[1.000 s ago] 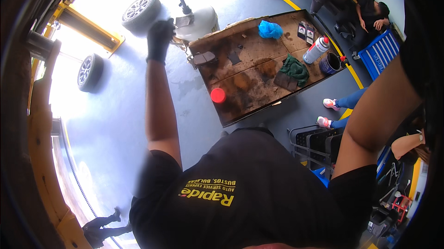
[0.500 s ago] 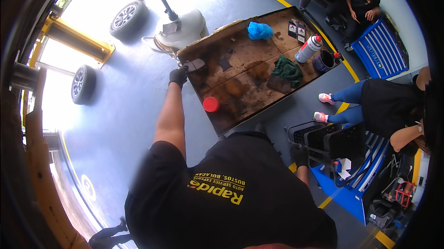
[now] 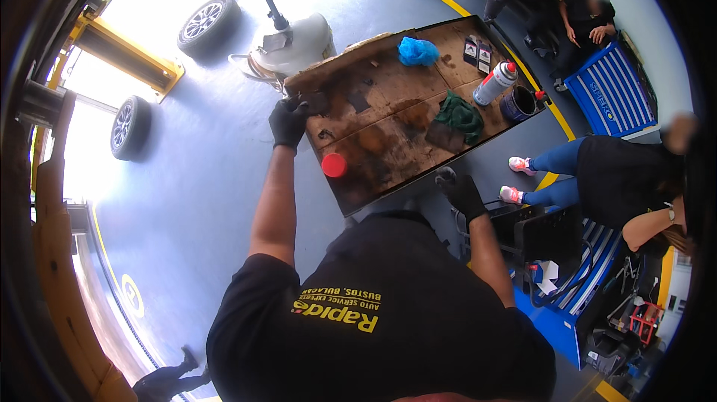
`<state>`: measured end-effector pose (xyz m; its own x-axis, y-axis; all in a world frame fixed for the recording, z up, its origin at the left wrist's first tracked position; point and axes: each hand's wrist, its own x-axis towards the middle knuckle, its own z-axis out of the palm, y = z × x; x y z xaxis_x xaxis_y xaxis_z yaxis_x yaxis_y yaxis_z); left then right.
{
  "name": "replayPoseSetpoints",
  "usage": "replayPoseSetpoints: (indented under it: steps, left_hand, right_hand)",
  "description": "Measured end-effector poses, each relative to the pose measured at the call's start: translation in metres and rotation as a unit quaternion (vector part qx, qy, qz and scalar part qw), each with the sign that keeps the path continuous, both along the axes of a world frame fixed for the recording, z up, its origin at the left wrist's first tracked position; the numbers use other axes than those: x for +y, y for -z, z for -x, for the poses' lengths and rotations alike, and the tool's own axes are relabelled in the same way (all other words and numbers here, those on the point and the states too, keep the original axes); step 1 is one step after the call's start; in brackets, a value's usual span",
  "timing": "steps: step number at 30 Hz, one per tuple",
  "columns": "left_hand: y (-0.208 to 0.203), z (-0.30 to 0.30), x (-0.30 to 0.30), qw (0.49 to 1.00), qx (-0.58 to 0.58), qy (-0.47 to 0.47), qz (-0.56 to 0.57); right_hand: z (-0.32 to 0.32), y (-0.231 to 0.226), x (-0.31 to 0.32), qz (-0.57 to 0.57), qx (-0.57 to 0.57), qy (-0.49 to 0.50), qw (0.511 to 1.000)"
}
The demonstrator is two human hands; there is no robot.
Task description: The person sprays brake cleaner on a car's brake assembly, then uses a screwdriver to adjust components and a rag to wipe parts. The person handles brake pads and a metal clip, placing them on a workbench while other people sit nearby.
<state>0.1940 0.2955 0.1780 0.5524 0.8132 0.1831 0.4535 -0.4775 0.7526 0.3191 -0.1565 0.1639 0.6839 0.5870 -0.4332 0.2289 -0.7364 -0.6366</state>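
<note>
My left hand [image 3: 288,123], in a black glove, is closed at the left edge of a cardboard-lined tray table [image 3: 403,114]. Its fingers grip a dark, flat brake pad [image 3: 318,104] over the cardboard. My right hand [image 3: 461,193], gloved too, hangs just off the table's near edge with its fingers curled. A greyish spot shows at its fingertips, but what it holds, if anything, is unclear. A red cap [image 3: 334,165] lies near the left hand. Closest to the right hand on the table is a dark green cloth [image 3: 460,116].
A spray can [image 3: 494,83], a dark open can [image 3: 519,103], a blue crumpled glove [image 3: 417,51] and small packets [image 3: 476,54] share the table. Beyond it stands a white tank [image 3: 302,44]. Black trays [image 3: 549,238] and a blue tool cart [image 3: 549,331] are at right, near a standing person [image 3: 616,182].
My right hand has risen from beside the black trays toward the table's near edge. My left hand has turned slightly, and the brake pad now looks darker and tilted.
</note>
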Motion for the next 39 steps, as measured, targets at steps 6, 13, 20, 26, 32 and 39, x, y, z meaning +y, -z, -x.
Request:
replayPoseSetpoints:
  steps: [6, 13, 20, 26, 32, 39]
  left_hand:
    - [-0.125, 0.037, -0.026, 0.945, -0.06, 0.258, 0.193]
    - [-0.199, 0.044, -0.061, 0.921, 0.035, 0.358, 0.146]
    - [-0.22, 0.069, -0.095, 0.917, -0.177, 0.211, 0.288]
    - [-0.17, 0.056, -0.124, 0.967, -0.132, 0.211, -0.047]
    - [-0.201, 0.025, -0.145, 0.966, -0.135, 0.221, 0.012]
    - [-0.196, 0.003, -0.139, 0.954, -0.101, 0.283, 0.019]
  right_hand:
    - [0.02, -0.13, 0.137, -0.321, -0.375, -0.226, 0.84]
    - [0.055, -0.158, 0.217, -0.417, -0.174, -0.249, 0.857]
    - [0.042, -0.165, 0.215, -0.515, 0.086, -0.157, 0.838]
    - [0.04, -0.168, 0.223, -0.449, -0.312, -0.215, 0.809]
    - [0.025, -0.19, 0.195, -0.374, -0.517, -0.206, 0.742]
    - [0.026, -0.21, 0.169, -0.351, -0.521, -0.156, 0.763]
